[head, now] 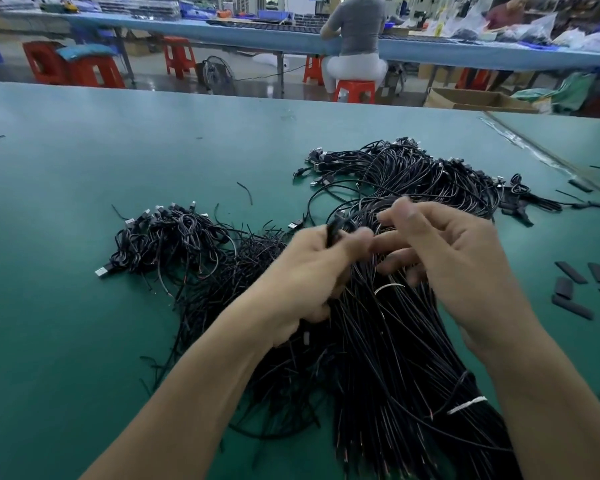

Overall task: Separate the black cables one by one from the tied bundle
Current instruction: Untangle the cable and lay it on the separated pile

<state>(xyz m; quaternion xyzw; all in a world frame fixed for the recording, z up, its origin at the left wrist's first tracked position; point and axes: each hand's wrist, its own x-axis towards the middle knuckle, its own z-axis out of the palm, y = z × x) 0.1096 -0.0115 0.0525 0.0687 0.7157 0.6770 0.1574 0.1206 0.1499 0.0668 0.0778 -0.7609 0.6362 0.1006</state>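
Black bundle (395, 341), two white ties (466, 405); left hand (312, 271) pinches one cable (332, 232).

left hand (312, 271) grips tied bundle (395, 358) | right hand (465, 258) spread above it

Bright, even light covers my worktop (66, 306), leaving only faint shadows and a pale sheen along its far right edge. Motion blur smears my right hand (465, 258) at the fingertips, my left hand (309, 275) less so. The cables (395, 358) merge into one dark mass. The wide lens bows the edges; the background looks soft, perhaps out of focus.
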